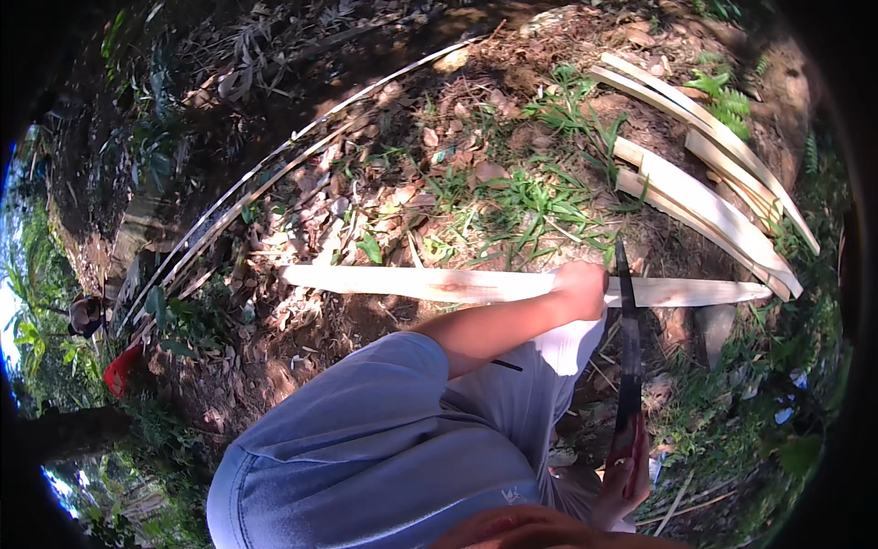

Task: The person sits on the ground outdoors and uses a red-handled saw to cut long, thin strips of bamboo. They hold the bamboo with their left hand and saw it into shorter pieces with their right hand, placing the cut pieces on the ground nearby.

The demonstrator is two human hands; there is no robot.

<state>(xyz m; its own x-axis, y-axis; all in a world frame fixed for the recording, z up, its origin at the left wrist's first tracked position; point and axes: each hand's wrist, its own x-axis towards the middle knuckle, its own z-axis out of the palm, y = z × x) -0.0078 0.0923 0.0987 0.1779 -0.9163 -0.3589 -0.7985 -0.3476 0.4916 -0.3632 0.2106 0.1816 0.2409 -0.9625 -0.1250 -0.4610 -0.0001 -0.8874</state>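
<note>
A long pale wooden plank [439,285] with tapering ends lies left to right in front of me. My left hand [580,289] is closed round it, right of its middle. Just right of those fingers, a handsaw [629,366] with a dark, narrowing blade crosses over the plank nearly at a right angle. Its tip reaches past the plank's far edge; its teeth are too small to make out. Close to my body at the lower right, my right hand [626,489] is wrapped round the saw's reddish handle. My bent knee is just below the plank, near my left hand.
Several pale split wood strips [704,197] lie at the far right. Long thin poles [302,137] stretch across the far left. Dry leaves and grass [535,206] cover the ground beyond the plank. A red object [119,371] is at the left, near a dark trunk [73,432].
</note>
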